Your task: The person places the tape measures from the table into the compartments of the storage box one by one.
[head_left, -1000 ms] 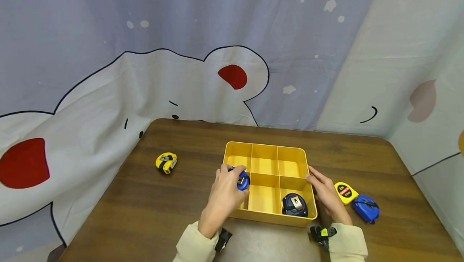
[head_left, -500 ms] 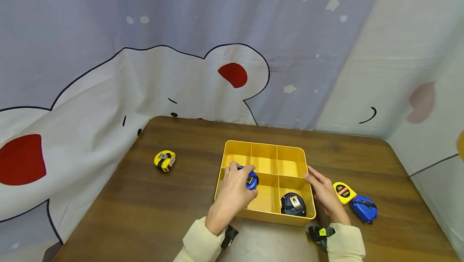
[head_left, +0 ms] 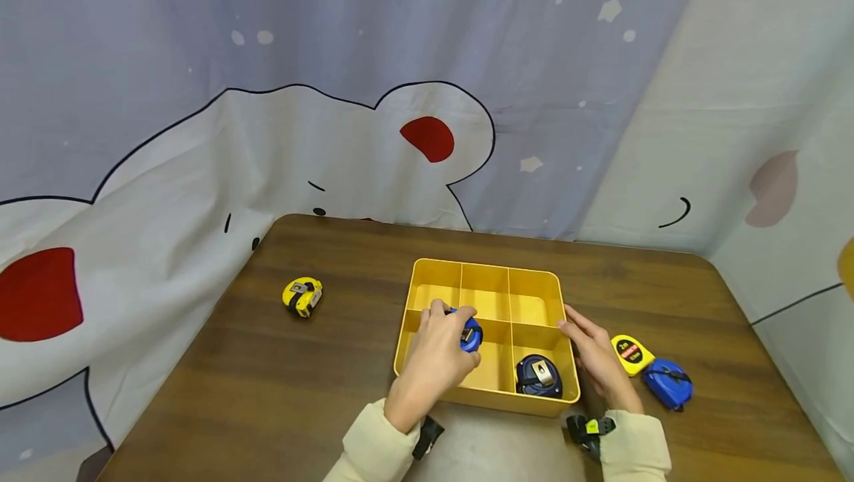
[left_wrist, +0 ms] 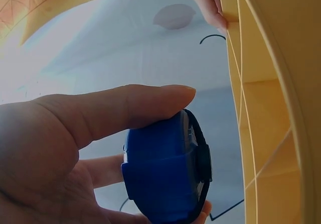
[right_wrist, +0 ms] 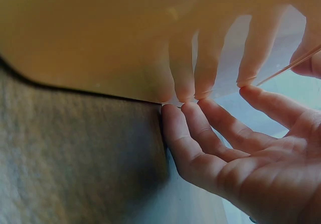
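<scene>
My left hand (head_left: 437, 352) holds a blue tape measure (head_left: 471, 335) above the front row of a yellow compartment box (head_left: 490, 397). Close up in the left wrist view, the blue case (left_wrist: 163, 169) with its black strap sits between thumb and fingers, apart from the box wall. At the box's right side is my right hand (head_left: 598, 360), its thumb at the rim and its fingertips (right_wrist: 175, 116) against the outer wall. A dark blue tape measure (head_left: 539, 376) with a metal clip lies in the front right compartment.
On the table (head_left: 253, 400), a yellow tape measure (head_left: 302, 296) lies left of the box. Right of my right hand, another yellow tape measure (head_left: 631, 354) lies next to a blue one (head_left: 669, 384). A printed curtain (head_left: 347, 156) hangs behind the table's back edge.
My left hand has moved right with the blue tape measure, from the front left compartment toward the front middle one. The right hand stays at the box's right side.
</scene>
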`<state>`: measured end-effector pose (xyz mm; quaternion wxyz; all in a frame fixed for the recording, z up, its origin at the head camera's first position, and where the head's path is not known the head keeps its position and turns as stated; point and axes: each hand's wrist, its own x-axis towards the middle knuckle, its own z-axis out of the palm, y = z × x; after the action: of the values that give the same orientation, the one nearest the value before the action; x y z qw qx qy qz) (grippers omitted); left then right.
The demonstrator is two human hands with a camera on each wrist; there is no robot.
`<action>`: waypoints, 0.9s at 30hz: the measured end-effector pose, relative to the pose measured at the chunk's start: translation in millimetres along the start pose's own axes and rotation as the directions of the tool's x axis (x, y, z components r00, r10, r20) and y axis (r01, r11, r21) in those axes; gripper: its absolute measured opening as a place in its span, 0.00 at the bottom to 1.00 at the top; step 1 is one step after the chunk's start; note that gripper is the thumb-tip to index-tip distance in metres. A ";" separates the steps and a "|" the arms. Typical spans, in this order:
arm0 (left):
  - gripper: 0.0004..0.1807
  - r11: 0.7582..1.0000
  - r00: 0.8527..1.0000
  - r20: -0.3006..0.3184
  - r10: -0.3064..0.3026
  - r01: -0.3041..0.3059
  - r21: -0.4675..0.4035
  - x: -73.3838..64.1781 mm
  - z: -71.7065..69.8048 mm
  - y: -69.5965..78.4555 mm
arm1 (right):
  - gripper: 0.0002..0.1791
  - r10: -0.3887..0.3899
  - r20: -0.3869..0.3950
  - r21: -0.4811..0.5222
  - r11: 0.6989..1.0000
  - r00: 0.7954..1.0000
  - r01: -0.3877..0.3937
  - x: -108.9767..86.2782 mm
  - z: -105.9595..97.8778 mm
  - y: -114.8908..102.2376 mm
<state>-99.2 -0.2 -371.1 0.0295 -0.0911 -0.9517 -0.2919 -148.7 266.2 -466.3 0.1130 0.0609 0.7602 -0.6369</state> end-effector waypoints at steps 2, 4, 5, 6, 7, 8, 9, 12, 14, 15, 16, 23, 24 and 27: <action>0.30 1.000 1.000 0.006 0.002 -0.002 0.013 0.2 1.4 0.3 | 0.36 0.000 0.001 -0.001 1.000 1.000 0.000 0.2 0.6 0.9; 0.29 1.000 1.000 0.010 0.005 -0.005 0.019 0.3 2.7 1.0 | 0.36 0.000 0.002 0.000 1.000 1.000 0.000 0.3 0.9 1.2; 0.29 1.000 1.000 0.011 0.007 -0.007 0.021 0.4 3.4 1.3 | 0.36 0.001 0.001 -0.001 1.000 1.000 -0.001 0.3 0.9 1.2; 0.29 1.000 1.000 0.011 0.010 -0.010 0.025 0.6 4.1 1.7 | 0.37 0.002 0.001 0.001 1.000 1.000 -0.002 0.3 0.8 1.2; 0.29 1.000 1.000 0.011 0.010 -0.010 0.024 0.8 4.7 2.1 | 0.37 0.002 0.000 0.002 1.000 1.000 -0.002 0.4 0.8 1.0; 0.29 1.000 1.000 0.011 0.011 -0.011 0.025 0.9 5.4 2.4 | 0.37 0.002 -0.001 0.003 1.000 1.000 -0.002 0.4 0.8 0.9; 0.29 1.000 1.000 0.012 0.012 -0.013 0.026 0.8 6.1 2.7 | 0.37 0.002 0.000 0.004 1.000 1.000 -0.002 0.3 0.8 0.9; 0.28 0.999 1.000 0.017 0.015 -0.016 0.035 0.8 9.2 2.9 | 0.37 0.003 0.001 0.001 1.000 1.000 -0.003 0.3 1.1 1.3; 0.28 0.999 1.000 0.024 0.019 -0.020 0.041 0.8 11.3 3.0 | 0.37 0.007 0.004 -0.001 1.000 1.000 -0.007 0.1 1.4 1.5; 0.28 0.999 0.999 0.027 0.021 -0.022 0.042 0.9 12.4 3.2 | 0.36 0.008 0.005 0.000 1.000 1.000 -0.008 -0.1 1.5 1.6; 0.28 0.999 0.999 0.029 0.023 -0.024 0.041 1.2 13.4 3.4 | 0.36 0.009 0.006 0.001 1.000 1.000 -0.009 -0.1 1.6 1.4; 0.28 0.998 0.999 0.043 0.030 -0.032 0.056 4.8 18.4 6.4 | 0.37 0.003 -0.001 0.000 1.000 1.000 -0.003 0.0 1.0 -0.7; 0.28 0.998 0.998 0.048 0.033 -0.036 0.060 5.2 19.8 6.9 | 0.37 0.002 0.000 0.003 1.000 1.000 -0.002 0.2 0.7 -0.6; 0.28 0.996 0.997 0.061 0.042 -0.046 0.076 6.2 25.5 8.0 | 0.37 0.002 0.004 0.006 1.000 1.000 -0.002 0.1 0.3 -0.2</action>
<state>-103.8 21.6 -387.1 0.0110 -0.1196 -0.9604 -0.2512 -148.9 265.9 -466.2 0.1150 0.0605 0.7579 -0.6393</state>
